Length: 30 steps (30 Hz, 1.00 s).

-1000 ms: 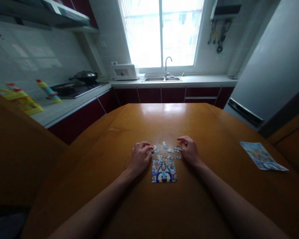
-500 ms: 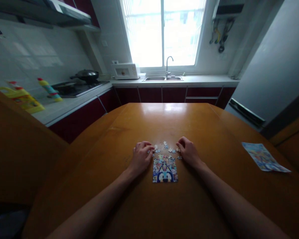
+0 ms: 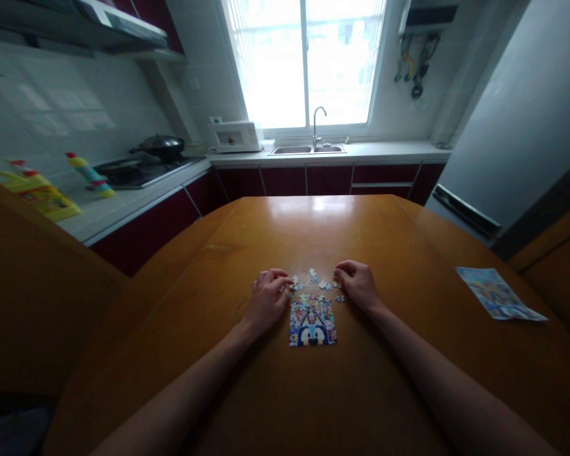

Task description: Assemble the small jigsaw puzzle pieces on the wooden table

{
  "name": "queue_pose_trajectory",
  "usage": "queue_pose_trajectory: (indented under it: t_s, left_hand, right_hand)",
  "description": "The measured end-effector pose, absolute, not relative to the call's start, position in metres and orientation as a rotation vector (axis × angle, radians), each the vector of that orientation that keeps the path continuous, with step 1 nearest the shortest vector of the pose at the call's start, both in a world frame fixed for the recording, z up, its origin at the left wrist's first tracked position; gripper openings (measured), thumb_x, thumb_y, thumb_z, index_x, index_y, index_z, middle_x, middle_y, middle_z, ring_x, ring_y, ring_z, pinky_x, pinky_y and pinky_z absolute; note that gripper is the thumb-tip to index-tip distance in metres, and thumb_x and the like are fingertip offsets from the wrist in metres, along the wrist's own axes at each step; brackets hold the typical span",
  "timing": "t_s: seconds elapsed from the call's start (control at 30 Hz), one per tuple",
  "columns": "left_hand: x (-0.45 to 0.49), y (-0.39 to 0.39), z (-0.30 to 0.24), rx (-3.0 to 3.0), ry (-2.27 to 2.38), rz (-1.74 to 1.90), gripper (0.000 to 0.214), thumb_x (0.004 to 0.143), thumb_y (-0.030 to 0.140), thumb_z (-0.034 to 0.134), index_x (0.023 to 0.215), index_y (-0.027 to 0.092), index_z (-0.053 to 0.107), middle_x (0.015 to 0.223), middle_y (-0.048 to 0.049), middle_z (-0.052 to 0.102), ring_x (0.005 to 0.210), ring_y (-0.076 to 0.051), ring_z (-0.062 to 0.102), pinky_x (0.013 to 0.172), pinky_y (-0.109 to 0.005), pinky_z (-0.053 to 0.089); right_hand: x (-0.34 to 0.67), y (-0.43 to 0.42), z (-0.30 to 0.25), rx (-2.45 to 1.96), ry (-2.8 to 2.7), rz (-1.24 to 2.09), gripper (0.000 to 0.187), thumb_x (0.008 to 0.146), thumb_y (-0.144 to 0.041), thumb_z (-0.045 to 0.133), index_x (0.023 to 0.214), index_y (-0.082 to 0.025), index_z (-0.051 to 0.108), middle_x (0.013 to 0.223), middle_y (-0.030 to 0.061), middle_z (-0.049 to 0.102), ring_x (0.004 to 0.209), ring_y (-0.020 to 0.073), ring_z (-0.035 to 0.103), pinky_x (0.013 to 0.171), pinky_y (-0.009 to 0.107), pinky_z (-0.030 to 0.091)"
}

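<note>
A partly joined jigsaw puzzle (image 3: 313, 323) lies on the table, a blue cartoon dog face on its lower part and an uneven upper edge. Loose puzzle pieces (image 3: 325, 285) are scattered just beyond it. Left of them rests my left hand (image 3: 269, 294), fingers curved and apart, its fingertips beside several pieces; whether it touches one is hard to see. At the right side of the pieces, my right hand (image 3: 358, 285) has thumb and forefinger pinched together on what looks like a small puzzle piece, mostly hidden by the fingers.
The wooden table (image 3: 209, 380) has a rounded outline. A creased picture sheet (image 3: 498, 294) lies at its right. Beyond are a sink (image 3: 292, 150), a microwave (image 3: 236, 137), a wok (image 3: 161, 147) on the stove and yellow bottles (image 3: 42, 193) on the counter.
My right hand's fingertips have shifted slightly up and away from the nearby loose pieces. My left hand stays about where it was. The whole view has moved a little.
</note>
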<state>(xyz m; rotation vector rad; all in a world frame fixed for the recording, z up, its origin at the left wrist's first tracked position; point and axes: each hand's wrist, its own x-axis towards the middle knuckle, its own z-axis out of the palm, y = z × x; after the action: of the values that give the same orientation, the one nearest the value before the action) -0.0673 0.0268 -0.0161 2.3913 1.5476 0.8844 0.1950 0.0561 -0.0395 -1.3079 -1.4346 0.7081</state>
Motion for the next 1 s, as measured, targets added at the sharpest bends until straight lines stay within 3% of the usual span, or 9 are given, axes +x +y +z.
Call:
queue_pose_trajectory:
  t_s: [0.13,0.3,0.4,0.6,0.8,1.0]
  left_hand:
    - [-0.065,0.021,-0.01,2.526,1.433,0.783,0.021,0.099,0.029,0.054,0.11,0.026,0.071,0.125,-0.0064,0.061,0.12,-0.026,0.047,0.102,-0.046,0.039]
    - [-0.061,0.013,-0.004,2.745,1.182,0.501,0.038,0.102,0.04,0.049,0.139,0.033,0.057,0.147,-0.002,0.054,0.134,-0.03,0.039,0.11,-0.05,0.029]
    - [-0.061,0.013,-0.003,2.755,1.128,0.453,0.044,0.102,0.045,0.047,0.145,0.033,0.051,0.15,-0.0011,0.052,0.136,-0.03,0.038,0.11,-0.05,0.029]
    - [-0.062,0.018,-0.005,2.669,1.253,0.67,0.034,0.105,0.036,0.04,0.128,0.028,0.064,0.138,-0.0025,0.061,0.129,-0.026,0.045,0.108,-0.046,0.033]
    - [-0.063,0.021,-0.005,2.516,1.523,0.831,0.032,0.105,0.032,0.041,0.108,0.022,0.071,0.117,-0.0056,0.069,0.114,-0.024,0.054,0.098,-0.043,0.039]
    - [-0.066,0.023,-0.006,2.468,1.67,0.802,0.027,0.102,0.032,0.048,0.102,0.024,0.074,0.117,-0.0052,0.067,0.116,-0.026,0.052,0.095,-0.045,0.041]
  right_hand:
    - [0.195,0.058,-0.041,-1.347,-1.536,0.499,0.018,0.082,-0.026,0.06,0.085,-0.018,0.076,0.097,0.0102,0.073,0.089,0.0235,0.068,0.083,0.035,0.051]
    - [0.195,0.059,-0.04,-1.34,-1.493,0.456,0.023,0.085,-0.018,0.052,0.087,-0.017,0.075,0.093,0.0101,0.069,0.085,0.0228,0.064,0.079,0.035,0.05]
    - [0.191,0.052,-0.037,-1.259,-1.705,0.435,0.024,0.085,-0.013,0.053,0.086,-0.021,0.076,0.095,0.0077,0.069,0.093,0.023,0.061,0.084,0.036,0.048]
    - [0.184,0.043,-0.033,-1.266,-2.046,0.324,0.004,0.082,-0.03,0.077,0.084,-0.027,0.077,0.101,0.0044,0.069,0.102,0.0259,0.055,0.093,0.043,0.039]
    - [0.186,0.048,-0.033,-1.269,-1.962,0.338,0.015,0.092,-0.026,0.066,0.08,-0.024,0.076,0.095,0.0047,0.07,0.097,0.0229,0.055,0.09,0.039,0.039]
    - [0.19,0.052,-0.036,-1.33,-1.8,0.34,0.019,0.093,-0.029,0.064,0.081,-0.023,0.077,0.09,0.0061,0.069,0.093,0.0237,0.056,0.086,0.037,0.042]
